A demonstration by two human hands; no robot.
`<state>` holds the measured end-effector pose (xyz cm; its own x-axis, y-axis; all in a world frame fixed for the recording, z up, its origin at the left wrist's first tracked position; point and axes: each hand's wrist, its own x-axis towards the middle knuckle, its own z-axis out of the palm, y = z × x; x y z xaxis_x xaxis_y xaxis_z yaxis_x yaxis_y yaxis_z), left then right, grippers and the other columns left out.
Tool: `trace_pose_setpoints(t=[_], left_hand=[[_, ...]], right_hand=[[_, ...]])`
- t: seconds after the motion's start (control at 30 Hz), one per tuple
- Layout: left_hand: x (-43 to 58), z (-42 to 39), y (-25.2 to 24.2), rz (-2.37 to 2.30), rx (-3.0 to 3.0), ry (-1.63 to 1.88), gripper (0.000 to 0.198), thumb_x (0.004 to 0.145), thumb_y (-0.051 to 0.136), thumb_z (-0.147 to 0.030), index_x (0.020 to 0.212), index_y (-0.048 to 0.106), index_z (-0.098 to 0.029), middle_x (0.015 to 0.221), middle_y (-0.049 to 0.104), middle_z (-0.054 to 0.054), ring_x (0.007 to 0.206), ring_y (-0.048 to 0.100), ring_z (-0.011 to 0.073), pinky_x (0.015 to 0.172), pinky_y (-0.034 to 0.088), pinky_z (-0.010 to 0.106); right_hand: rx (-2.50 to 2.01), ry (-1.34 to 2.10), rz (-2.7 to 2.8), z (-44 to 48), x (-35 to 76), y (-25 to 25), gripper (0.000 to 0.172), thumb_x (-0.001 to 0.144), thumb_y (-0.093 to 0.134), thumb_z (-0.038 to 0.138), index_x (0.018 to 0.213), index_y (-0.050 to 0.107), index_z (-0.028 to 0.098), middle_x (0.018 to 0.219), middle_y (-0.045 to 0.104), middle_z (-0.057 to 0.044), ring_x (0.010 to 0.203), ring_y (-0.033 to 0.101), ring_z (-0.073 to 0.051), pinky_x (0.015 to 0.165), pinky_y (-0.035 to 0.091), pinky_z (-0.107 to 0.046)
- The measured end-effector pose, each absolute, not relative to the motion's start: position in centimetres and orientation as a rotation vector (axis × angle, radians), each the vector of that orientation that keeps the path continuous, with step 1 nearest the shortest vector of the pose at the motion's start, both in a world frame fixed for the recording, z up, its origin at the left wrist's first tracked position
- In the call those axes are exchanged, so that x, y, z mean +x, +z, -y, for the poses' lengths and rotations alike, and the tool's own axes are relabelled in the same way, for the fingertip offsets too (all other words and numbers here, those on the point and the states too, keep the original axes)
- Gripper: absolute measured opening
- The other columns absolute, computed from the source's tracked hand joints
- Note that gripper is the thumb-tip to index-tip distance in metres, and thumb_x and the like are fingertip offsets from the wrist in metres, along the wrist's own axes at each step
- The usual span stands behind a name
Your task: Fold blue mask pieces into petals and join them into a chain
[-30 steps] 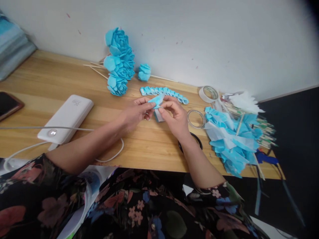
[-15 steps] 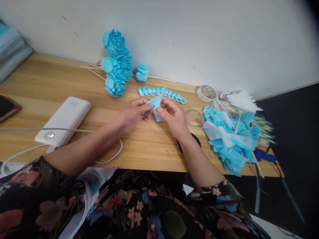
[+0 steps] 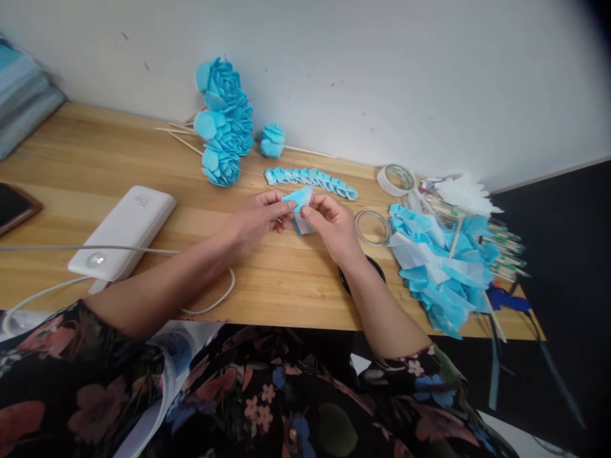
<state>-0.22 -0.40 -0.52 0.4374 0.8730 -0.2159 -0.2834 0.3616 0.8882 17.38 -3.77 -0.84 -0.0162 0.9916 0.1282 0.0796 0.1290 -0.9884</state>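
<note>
Between my hands is a small piece of blue paper [image 3: 296, 197] with a pale side, partly folded over. My left hand [image 3: 265, 215] pinches its left part between thumb and fingers. On the other side, my right hand [image 3: 330, 221] grips the pale right edge, thumb on top. A lower flap of the paper hangs between the two hands, over the wooden table. Just beyond my fingers lies a curved row of folded blue paper petals [image 3: 310, 176]. Fingers cover part of the held paper.
Blue paper flowers on sticks [image 3: 222, 124] and a smaller flower [image 3: 272, 141] lie by the wall. Tape rolls [image 3: 373, 228] and a heap of blue paper [image 3: 439, 267] are at right. A white power bank [image 3: 125, 229] with a cable and a phone [image 3: 15, 208] lie left.
Both hands keep their pinch on the blue paper and have hardly moved. The paper's upper tip has shifted very slightly to the right.
</note>
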Motion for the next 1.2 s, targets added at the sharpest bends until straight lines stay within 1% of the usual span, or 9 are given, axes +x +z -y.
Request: trace_pose_setpoints(t=[0.13, 0.3, 0.4, 0.6, 0.77, 0.83, 0.93, 1.07, 1.2], left_hand=[[-0.2, 0.4, -0.5, -0.800, 0.928, 0.844, 0.027, 0.081, 0.081, -0.024, 0.073, 0.057, -0.017, 0.064, 0.064, -0.002, 0.052, 0.055, 0.0070, 0.054, 0.042, 0.022], [-0.3, 0.3, -0.5, -0.873, 1.067, 0.847, 0.022, 0.082, 0.079, -0.026, 0.075, 0.060, -0.017, 0.064, 0.062, -0.002, 0.053, 0.056, 0.0081, 0.053, 0.041, 0.022], [-0.4, 0.4, -0.4, -0.903, 1.168, 0.854, 0.020, 0.083, 0.077, -0.029, 0.077, 0.062, -0.017, 0.064, 0.062, -0.002, 0.055, 0.055, 0.0084, 0.054, 0.042, 0.022], [-0.5, 0.7, 0.4, -0.903, 1.342, 0.865, 0.020, 0.085, 0.072, -0.032, 0.076, 0.063, -0.017, 0.062, 0.059, -0.002, 0.055, 0.052, 0.0084, 0.055, 0.042, 0.021], [-0.4, 0.7, 0.7, -0.887, 1.428, 0.892, 0.016, 0.082, 0.073, -0.031, 0.081, 0.066, -0.017, 0.065, 0.061, -0.003, 0.055, 0.052, 0.0084, 0.054, 0.041, 0.022], [-0.4, 0.6, 0.5, -0.893, 1.446, 0.916, 0.016, 0.081, 0.074, -0.030, 0.077, 0.064, -0.017, 0.064, 0.060, -0.003, 0.055, 0.052, 0.0083, 0.054, 0.041, 0.022], [-0.6, 0.5, 0.3, -0.913, 1.422, 0.921, 0.020, 0.082, 0.073, -0.029, 0.071, 0.061, -0.018, 0.061, 0.059, -0.002, 0.054, 0.052, 0.0083, 0.055, 0.042, 0.022], [-0.7, 0.4, 0.4, -0.895, 1.392, 0.880, 0.019, 0.084, 0.071, -0.030, 0.072, 0.063, -0.017, 0.063, 0.062, -0.001, 0.054, 0.054, 0.0082, 0.056, 0.044, 0.021], [-0.6, 0.5, 0.4, -0.892, 1.400, 0.891, 0.016, 0.082, 0.070, -0.028, 0.073, 0.062, -0.017, 0.064, 0.061, -0.002, 0.053, 0.053, 0.0077, 0.054, 0.043, 0.021]], right_hand=[[-1.198, 1.065, 1.346, 3.8, 17.4, -1.0, 0.018, 0.083, 0.075, 0.040, 0.084, 0.069, 0.023, 0.076, 0.065, 0.003, 0.068, 0.053, -0.011, 0.066, 0.044, -0.029], [-1.220, 1.057, 1.356, 3.8, 17.5, -0.9, 0.022, 0.083, 0.075, 0.043, 0.083, 0.067, 0.023, 0.076, 0.063, 0.003, 0.068, 0.052, -0.011, 0.066, 0.043, -0.029], [-1.205, 1.054, 1.356, 3.8, 17.5, -0.8, 0.019, 0.084, 0.074, 0.041, 0.083, 0.067, 0.022, 0.074, 0.062, 0.003, 0.067, 0.050, -0.011, 0.065, 0.041, -0.029], [-1.212, 1.043, 1.334, 3.9, 17.4, -0.8, 0.018, 0.082, 0.074, 0.039, 0.082, 0.067, 0.022, 0.076, 0.064, 0.003, 0.069, 0.051, -0.011, 0.066, 0.042, -0.029], [-1.224, 1.039, 1.352, 3.8, 17.3, -0.8, 0.020, 0.081, 0.074, 0.041, 0.081, 0.066, 0.023, 0.075, 0.063, 0.003, 0.069, 0.051, -0.012, 0.066, 0.042, -0.029], [-1.222, 1.033, 1.371, 3.8, 17.3, -0.8, 0.019, 0.082, 0.073, 0.040, 0.081, 0.066, 0.023, 0.073, 0.060, 0.003, 0.067, 0.049, -0.011, 0.064, 0.041, -0.029], [-1.231, 1.026, 1.392, 3.8, 17.3, -0.8, 0.019, 0.083, 0.072, 0.041, 0.080, 0.064, 0.024, 0.071, 0.057, 0.004, 0.066, 0.048, -0.011, 0.063, 0.040, -0.029], [-1.240, 1.018, 1.391, 3.8, 17.3, -0.7, 0.020, 0.083, 0.071, 0.042, 0.080, 0.064, 0.023, 0.072, 0.059, 0.003, 0.067, 0.048, -0.012, 0.064, 0.040, -0.029], [-1.243, 1.019, 1.381, 3.9, 17.3, -0.7, 0.019, 0.083, 0.072, 0.041, 0.080, 0.064, 0.023, 0.072, 0.060, 0.003, 0.067, 0.048, -0.012, 0.064, 0.040, -0.029]])
